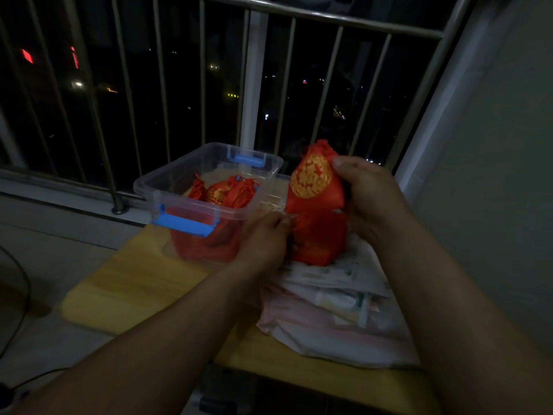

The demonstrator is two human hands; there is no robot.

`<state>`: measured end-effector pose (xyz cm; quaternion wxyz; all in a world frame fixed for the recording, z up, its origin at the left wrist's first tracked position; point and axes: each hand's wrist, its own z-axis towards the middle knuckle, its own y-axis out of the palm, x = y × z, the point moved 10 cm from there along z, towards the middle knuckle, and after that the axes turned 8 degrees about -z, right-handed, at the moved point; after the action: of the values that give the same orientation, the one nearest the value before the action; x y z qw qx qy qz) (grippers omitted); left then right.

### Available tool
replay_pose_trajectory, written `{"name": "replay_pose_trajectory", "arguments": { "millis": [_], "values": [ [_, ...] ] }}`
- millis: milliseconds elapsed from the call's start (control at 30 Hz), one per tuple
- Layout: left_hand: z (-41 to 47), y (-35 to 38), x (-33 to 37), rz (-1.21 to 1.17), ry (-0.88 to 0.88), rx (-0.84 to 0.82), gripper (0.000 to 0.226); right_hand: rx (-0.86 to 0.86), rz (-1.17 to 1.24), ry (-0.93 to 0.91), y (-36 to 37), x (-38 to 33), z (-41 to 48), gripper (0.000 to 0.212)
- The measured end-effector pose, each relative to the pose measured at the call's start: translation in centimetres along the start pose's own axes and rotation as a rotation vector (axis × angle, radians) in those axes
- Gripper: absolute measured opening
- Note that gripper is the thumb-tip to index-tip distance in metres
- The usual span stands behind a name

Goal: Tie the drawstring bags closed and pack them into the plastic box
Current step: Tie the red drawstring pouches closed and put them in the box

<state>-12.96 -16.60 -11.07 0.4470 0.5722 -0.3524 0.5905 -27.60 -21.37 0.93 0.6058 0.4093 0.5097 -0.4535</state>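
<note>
Red satin with a gold medallion fills my right hand point(369, 187): I have the upper bag point(316, 178) pinched at its gathered neck, thumb on the front face and fingers wrapped behind, so it stands upright off the table point(134, 283). I judge it is held high like this to keep the mouth cinched while the cord gets worked. Below it a second red bag point(320, 238) sits on a pile of papers and plastic sleeves point(335, 301), touching the bottom of the upper bag.

My left hand point(266, 238) is curled, knuckles up, fingertips pressed into the left side of that lower bag; I cannot tell whether they have a cord or just the cloth, since the light is dim and the fingers hide the contact.

The plastic box point(209, 181) stands open just left of my hands, blue latches on its near and far ends, with several red bags point(224, 193) already lying inside. It sits close, I reckon, so that a finished bag needs only a short carry.

Both forearms reach forward, the right one raised, the left low over the table.
</note>
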Motion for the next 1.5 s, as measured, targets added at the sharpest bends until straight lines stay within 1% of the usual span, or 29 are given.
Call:
{"name": "replay_pose_trajectory", "arguments": {
  "millis": [133,200,267,333,367,433,500,533,567,633,700,767,833,1000,1133,1200,1333,1367,1433,1500],
  "values": [
    [-0.3,-0.4,0.3,0.033,0.006,0.041,0.025,-0.09,0.197,0.031,5.5,-1.8,1.5,0.01],
    [-0.4,-0.2,0.1,0.015,-0.017,0.025,0.027,-0.13,0.227,0.093,8.4,-1.7,1.8,0.01],
    [-0.2,-0.1,-0.1,-0.011,-0.035,0.009,0.032,-0.192,0.259,0.166,11.1,-1.1,1.7,0.014],
    [0.3,-0.1,-0.6,0.0,-0.034,0.007,0.036,-0.25,0.163,0.209,12.9,-0.3,1.3,0.017],
    [0.4,-0.2,-0.5,0.033,-0.023,0.006,0.035,-0.244,0.041,0.196,12.8,0.0,1.3,0.021],
    [0.1,-0.3,0.5,0.131,0.028,0.001,0.026,-0.172,-0.172,0.107,11.0,0.2,1.6,0.027],
    [-0.2,-0.1,1.4,0.253,0.1,-0.02,0.013,-0.135,-0.222,0.058,8.6,0.8,2.0,0.024],
    [-0.3,0.2,1.6,0.321,0.135,-0.045,0.008,-0.124,-0.223,0.07,7.2,1.4,1.9,0.02],
    [-0.5,0.6,1.7,0.39,0.175,-0.071,0.008,-0.105,-0.245,0.089,5.6,2.1,1.7,0.017],
    [-0.7,1.1,2.0,0.556,0.255,-0.081,0.027,-0.027,-0.384,0.102,1.6,3.5,1.4,0.017],
    [-0.6,1.3,1.6,0.677,0.258,-0.081,0.043,0.062,-0.531,0.108,-1.9,4.8,0.8,0.021],
    [-0.6,1.3,1.1,0.687,0.207,-0.087,0.05,0.091,-0.618,0.142,-4.4,6.3,0.1,0.022],
    [-0.6,1.1,0.9,0.671,0.17,-0.072,0.053,0.084,-0.707,0.148,-5.8,7.5,-0.5,0.025],
    [-0.1,0.9,1.0,0.604,0.135,-0.04,0.045,0.032,-0.875,0.091,-6.2,8.7,-1.1,0.034],
    [0.1,0.9,0.9,0.577,0.091,-0.035,0.049,0.035,-0.789,0.127,-6.5,9.9,-0.6,0.027],
    [0.3,1.0,0.7,0.572,0.074,-0.04,0.052,0.016,-0.707,0.144,-6.4,10.8,-0.1,0.026],
    [0.2,1.6,0.9,0.552,0.076,-0.062,0.053,0.04,-0.368,0.242,-6.2,11.3,-0.1,0.033],
    [0.1,1.7,0.9,0.543,0.075,-0.065,0.052,0.032,-0.346,0.267,-5.9,11.3,-0.3,0.029],
    [0.0,2.0,1.0,0.51,0.07,-0.083,0.05,-0.006,-0.395,0.284,-5.4,11.2,-0.7,0.02],
    [-0.1,2.2,1.3,0.501,0.096,-0.073,0.047,-0.019,-0.419,0.247,-5.0,10.6,-0.7,0.014]
  ]
}}
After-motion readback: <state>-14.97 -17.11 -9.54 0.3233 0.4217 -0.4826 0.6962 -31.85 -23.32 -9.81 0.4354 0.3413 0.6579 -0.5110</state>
